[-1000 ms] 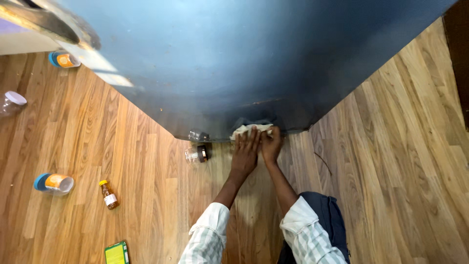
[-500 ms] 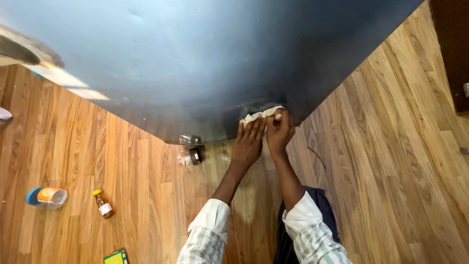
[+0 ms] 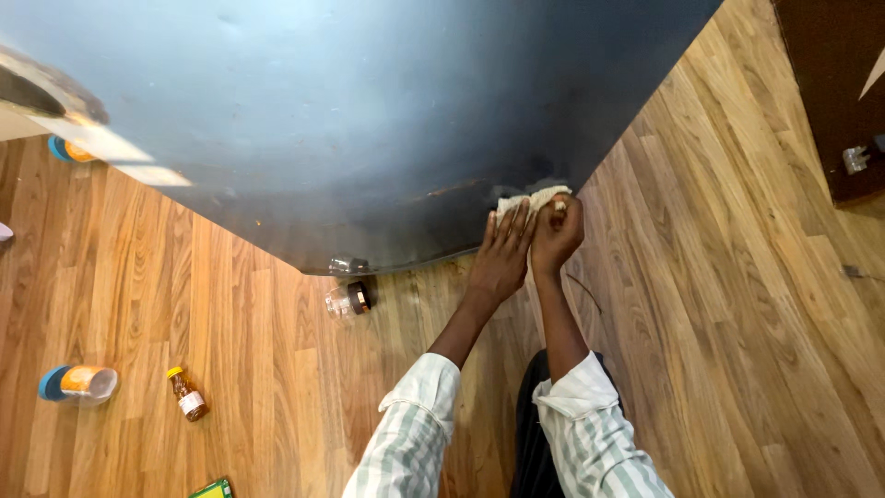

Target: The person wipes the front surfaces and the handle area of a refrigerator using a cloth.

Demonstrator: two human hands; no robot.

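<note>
My left hand lies flat with fingers spread, pressing a pale cloth against the lower part of a dark blue-grey glossy surface. My right hand is curled into a fist around the same cloth just to the right. Both hands sit side by side near the surface's bottom corner, where it meets the wooden floor. Striped sleeves cover both forearms.
A small clear jar with a dark lid lies on the floor by the surface's edge. Farther left lie a small amber bottle with a yellow cap and a blue-lidded container. Another container sits at far left. A dark cabinet stands upper right.
Both hands have slid with the cloth to the right and upward along the dark surface's lower edge. The view has shifted with them.
</note>
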